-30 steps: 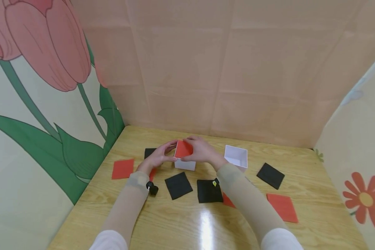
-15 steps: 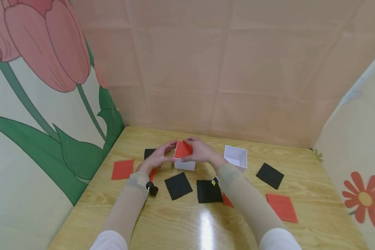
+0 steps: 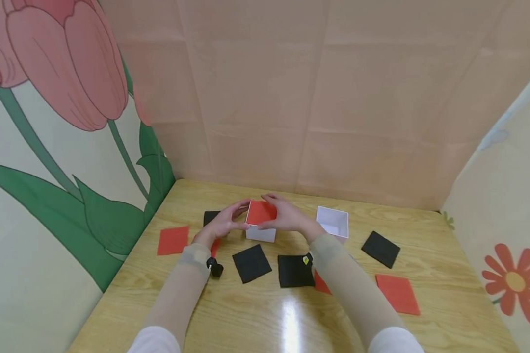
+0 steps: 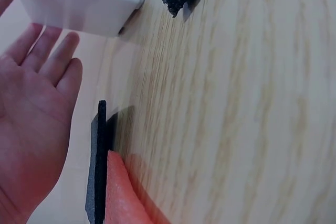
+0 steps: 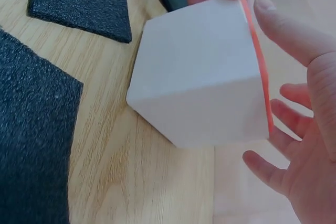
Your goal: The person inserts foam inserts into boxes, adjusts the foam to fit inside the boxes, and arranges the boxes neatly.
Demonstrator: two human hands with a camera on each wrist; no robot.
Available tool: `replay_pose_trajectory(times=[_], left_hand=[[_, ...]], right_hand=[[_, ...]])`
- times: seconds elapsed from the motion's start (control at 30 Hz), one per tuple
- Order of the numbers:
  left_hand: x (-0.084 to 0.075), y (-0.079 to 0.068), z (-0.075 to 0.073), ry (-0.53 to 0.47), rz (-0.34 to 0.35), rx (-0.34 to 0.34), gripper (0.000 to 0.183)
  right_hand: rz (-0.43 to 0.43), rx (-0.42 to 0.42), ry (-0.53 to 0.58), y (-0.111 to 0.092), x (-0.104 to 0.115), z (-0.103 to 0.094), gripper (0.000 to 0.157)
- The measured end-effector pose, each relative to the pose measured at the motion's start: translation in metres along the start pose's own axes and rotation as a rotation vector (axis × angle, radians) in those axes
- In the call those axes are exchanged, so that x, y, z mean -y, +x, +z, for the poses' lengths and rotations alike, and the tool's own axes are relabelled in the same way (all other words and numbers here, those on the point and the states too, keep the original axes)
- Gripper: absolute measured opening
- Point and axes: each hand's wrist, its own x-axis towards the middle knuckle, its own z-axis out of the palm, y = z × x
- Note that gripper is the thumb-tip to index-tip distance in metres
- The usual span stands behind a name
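Note:
A white box (image 3: 260,236) stands on the table between the two hands. A red foam square (image 3: 260,211) covers its top, its edge showing along the rim in the right wrist view. My left hand (image 3: 222,224) lies at the box's left side, fingers fairly straight and thumb at the near left corner; in the left wrist view its palm (image 4: 34,114) faces the camera. My right hand (image 3: 290,215) arches around the right of the top, thumb near the front rim; the right wrist view shows its fingers (image 5: 292,116) spread beside the red edge.
A second white box (image 3: 333,220), uncovered, stands to the right. Black foam squares (image 3: 252,263) and red foam squares (image 3: 173,240) lie scattered on the wooden table (image 3: 243,314). A backdrop (image 3: 291,98) rises behind the table's far edge.
The right hand has shifted slightly right, so more of the red foam square shows. The left hand and the box have stayed in place.

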Motion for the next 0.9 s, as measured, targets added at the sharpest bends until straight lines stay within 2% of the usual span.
replay_pose_trajectory(times=[0.23,0.47,0.7,0.9], left_hand=[[-0.001,0.003,0.002,-0.007,-0.007,-0.017,0.089],[-0.002,0.007,0.004,0.000,-0.009,-0.031,0.089],[-0.001,0.007,0.004,-0.007,0.001,-0.025,0.090],[-0.002,0.007,0.004,-0.012,-0.004,-0.029,0.089]], right_hand=[[-0.023,-0.043,0.024,-0.011,-0.016,-0.011,0.097],[0.025,-0.057,0.059,-0.017,-0.023,-0.017,0.088],[0.001,-0.075,-0.009,-0.015,-0.027,-0.014,0.084],[0.020,-0.084,-0.037,-0.013,-0.026,-0.013,0.082]])
